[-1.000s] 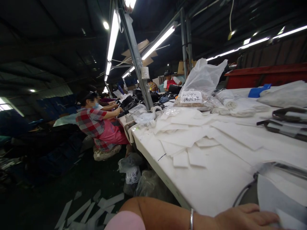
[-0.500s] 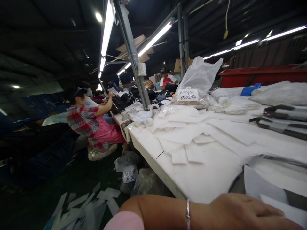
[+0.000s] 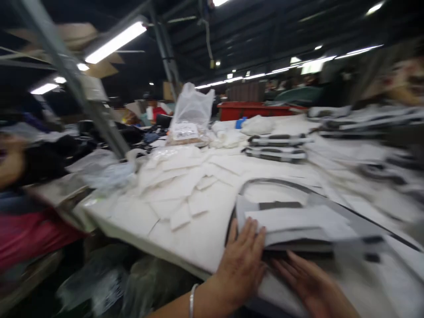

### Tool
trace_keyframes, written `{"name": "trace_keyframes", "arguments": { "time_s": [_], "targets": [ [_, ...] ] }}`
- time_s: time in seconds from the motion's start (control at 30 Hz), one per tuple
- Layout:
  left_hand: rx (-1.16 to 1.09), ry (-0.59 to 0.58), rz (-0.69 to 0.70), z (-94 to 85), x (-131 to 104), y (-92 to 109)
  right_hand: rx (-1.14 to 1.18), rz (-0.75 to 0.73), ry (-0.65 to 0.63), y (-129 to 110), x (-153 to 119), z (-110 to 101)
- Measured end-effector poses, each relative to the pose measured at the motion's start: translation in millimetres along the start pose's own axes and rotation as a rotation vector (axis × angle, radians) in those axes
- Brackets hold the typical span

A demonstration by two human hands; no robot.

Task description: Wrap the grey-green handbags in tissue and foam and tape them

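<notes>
A flat grey fabric piece (image 3: pixel 243 207) with a dark curved border lies in front of me, a white sheet (image 3: pixel 298 218) on top of it. My left hand (image 3: pixel 241 260), a silver bangle at its wrist, rests on the near left corner of the fabric and sheet with fingers stretched out. Just right of it, my right hand (image 3: pixel 303 278) touches the near dark edge of the piece, fingers extended; whether its fingertips reach underneath is hard to see. Both hands are slightly blurred.
White flat pieces (image 3: pixel 180 185) lie scattered across the white table (image 3: pixel 202 236). Behind them stand a clear bag (image 3: pixel 192 110) with a label and folded grey-white pieces (image 3: pixel 276 148). A slanted metal post (image 3: pixel 96 115) rises at left. A co-worker's arm (image 3: pixel 11 161) shows at the left edge.
The view has swung to the right. My left hand now rests at the fabric piece's near left corner, and my right hand has come into view beside it.
</notes>
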State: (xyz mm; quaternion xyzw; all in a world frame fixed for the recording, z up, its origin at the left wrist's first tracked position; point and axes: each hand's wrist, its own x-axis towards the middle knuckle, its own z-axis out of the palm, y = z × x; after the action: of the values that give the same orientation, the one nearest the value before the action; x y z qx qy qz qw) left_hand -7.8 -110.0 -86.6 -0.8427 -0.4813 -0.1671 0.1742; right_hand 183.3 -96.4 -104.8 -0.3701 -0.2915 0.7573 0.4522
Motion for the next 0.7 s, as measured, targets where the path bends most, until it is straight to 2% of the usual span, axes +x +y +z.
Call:
{"name": "trace_keyframes", "arguments": {
  "time_s": [0.07,0.1,0.2,0.27,0.3,0.37,0.4,0.47,0.53,0.6,0.7],
  "targets": [
    [-0.053,0.054,-0.016,10.9,-0.8,-4.0,0.109,-0.073,0.116,-4.9,-11.3,6.6],
    [-0.052,0.114,-0.011,18.3,-0.2,-7.4,0.125,-0.106,0.126,-8.4,-13.0,12.9],
    [-0.070,0.250,-0.018,38.1,3.0,-18.0,0.049,-0.180,0.068,-20.3,-10.2,29.5],
    [-0.106,0.312,-0.030,45.2,4.3,-24.3,-0.109,-0.208,-0.002,-28.4,-6.7,27.3],
    [-0.121,0.337,-0.039,47.2,4.8,-27.2,-0.246,-0.232,-0.036,-33.3,-5.1,19.8],
    [-0.136,0.365,-0.067,49.8,5.6,-32.1,-0.659,-0.345,-0.073,-47.6,-2.2,-8.4],
    [-0.142,0.370,-0.080,51.0,6.1,-33.8,-0.919,-0.447,-0.037,-57.6,-1.0,-28.2],
    [-0.156,0.372,-0.102,53.4,7.2,-35.3,-1.437,-0.660,0.118,-82.5,0.4,-74.0],
    [-0.175,0.379,-0.119,55.7,8.2,-35.2,-1.823,-0.706,0.309,-109.3,0.3,-119.7],
    [-0.195,0.392,-0.131,57.6,8.7,-34.6,-1.907,-0.688,0.387,-130.1,-0.7,-156.6],
    [-0.227,0.394,-0.142,60.1,7.7,-35.1,-1.944,-0.642,0.324,-139.7,-1.3,-188.0]
  ]
}}
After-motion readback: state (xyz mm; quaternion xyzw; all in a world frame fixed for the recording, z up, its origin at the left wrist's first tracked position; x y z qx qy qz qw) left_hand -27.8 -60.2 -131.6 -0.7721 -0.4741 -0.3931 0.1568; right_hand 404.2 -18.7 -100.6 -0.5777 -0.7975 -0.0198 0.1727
